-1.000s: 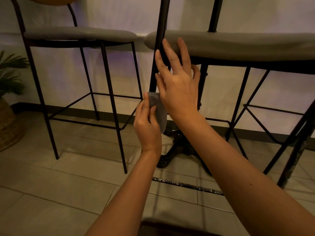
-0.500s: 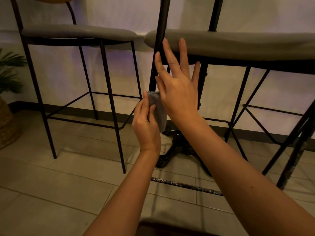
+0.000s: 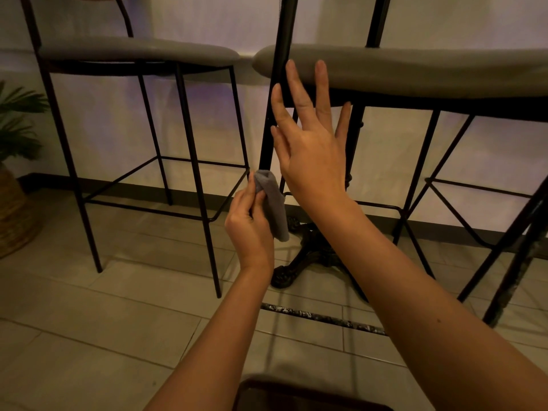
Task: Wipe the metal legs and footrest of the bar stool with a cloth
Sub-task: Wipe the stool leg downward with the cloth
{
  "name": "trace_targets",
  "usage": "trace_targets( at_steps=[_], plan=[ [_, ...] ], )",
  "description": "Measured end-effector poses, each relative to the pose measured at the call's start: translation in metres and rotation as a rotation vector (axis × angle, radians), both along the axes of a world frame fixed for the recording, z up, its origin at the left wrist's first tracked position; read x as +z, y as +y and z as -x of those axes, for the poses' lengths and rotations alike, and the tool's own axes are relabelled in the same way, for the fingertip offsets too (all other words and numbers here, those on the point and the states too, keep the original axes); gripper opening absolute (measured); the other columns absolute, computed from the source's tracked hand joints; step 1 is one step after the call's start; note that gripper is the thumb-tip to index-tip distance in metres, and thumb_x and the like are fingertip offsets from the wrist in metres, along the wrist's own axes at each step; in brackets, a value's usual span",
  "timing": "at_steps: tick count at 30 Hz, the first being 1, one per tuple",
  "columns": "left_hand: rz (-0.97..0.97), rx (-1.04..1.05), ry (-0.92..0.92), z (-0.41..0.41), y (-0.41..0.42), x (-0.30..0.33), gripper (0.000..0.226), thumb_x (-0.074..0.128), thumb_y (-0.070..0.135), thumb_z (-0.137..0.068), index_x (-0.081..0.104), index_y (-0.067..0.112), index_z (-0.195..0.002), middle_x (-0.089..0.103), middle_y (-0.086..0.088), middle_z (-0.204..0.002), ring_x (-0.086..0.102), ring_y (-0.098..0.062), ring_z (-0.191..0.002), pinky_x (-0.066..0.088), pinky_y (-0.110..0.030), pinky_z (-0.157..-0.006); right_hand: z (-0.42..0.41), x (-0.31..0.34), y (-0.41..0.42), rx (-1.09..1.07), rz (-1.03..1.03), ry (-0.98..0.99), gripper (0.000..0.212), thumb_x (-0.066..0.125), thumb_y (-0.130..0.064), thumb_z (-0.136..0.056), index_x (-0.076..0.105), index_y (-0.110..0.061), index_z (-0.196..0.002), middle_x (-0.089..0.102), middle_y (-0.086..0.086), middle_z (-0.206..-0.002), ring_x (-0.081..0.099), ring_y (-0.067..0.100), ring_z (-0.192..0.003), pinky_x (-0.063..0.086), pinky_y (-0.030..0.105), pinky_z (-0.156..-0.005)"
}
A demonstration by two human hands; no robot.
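grey folded cloth in left grip, right grip spread wide

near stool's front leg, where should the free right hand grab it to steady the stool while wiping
Judging by the pose: grip the front leg high, just under the seat, coming from its right side. The right hand is open there, and the left hand holds the cloth lower.

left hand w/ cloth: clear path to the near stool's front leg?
Probably yes. The left hand holds the grey cloth right beside the front leg; nothing sits between them. The open right hand hovers higher up.
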State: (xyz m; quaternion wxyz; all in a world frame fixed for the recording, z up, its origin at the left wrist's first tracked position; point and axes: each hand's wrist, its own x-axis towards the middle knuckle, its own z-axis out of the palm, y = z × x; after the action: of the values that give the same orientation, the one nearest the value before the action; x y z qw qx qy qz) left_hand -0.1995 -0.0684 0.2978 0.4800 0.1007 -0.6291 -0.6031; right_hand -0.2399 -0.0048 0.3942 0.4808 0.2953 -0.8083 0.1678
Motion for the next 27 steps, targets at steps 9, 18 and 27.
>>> trace_targets(
  at_steps=[9,18,27],
  plan=[
    [0.084,0.023,0.052,-0.001,0.004,0.000,0.038,0.051,0.006,-0.091,0.050,0.011,-0.129,0.057,-0.010,-0.121,0.051,-0.008,-0.112,0.044,-0.021,-0.096,-0.001,0.000,0.000,-0.017,-0.011,-0.009,0.048,0.040,-0.028,-0.097,0.029,-0.025,-0.143,0.017,0.000,-0.154,0.005,0.027,-0.142,0.008,0.063,-0.109],
    [0.032,-0.014,-0.021,-0.008,-0.001,-0.029,0.039,0.051,0.005,-0.090,0.048,0.025,-0.123,0.054,0.021,-0.100,0.052,0.014,-0.098,0.043,-0.006,-0.083,-0.001,-0.001,-0.001,-0.013,0.003,-0.018,0.048,0.041,-0.028,-0.096,0.030,-0.025,-0.143,0.017,0.000,-0.154,0.005,0.027,-0.142,0.006,0.062,-0.109],
    [0.099,0.032,0.023,-0.002,-0.001,0.004,0.033,0.052,0.007,-0.090,0.054,0.008,-0.123,0.060,-0.008,-0.117,0.055,-0.008,-0.108,0.044,-0.010,-0.089,-0.003,0.001,0.000,0.013,0.008,-0.027,0.047,0.039,-0.030,-0.096,0.032,-0.025,-0.142,0.018,0.000,-0.154,0.005,0.027,-0.142,0.005,0.062,-0.109]
  ],
)
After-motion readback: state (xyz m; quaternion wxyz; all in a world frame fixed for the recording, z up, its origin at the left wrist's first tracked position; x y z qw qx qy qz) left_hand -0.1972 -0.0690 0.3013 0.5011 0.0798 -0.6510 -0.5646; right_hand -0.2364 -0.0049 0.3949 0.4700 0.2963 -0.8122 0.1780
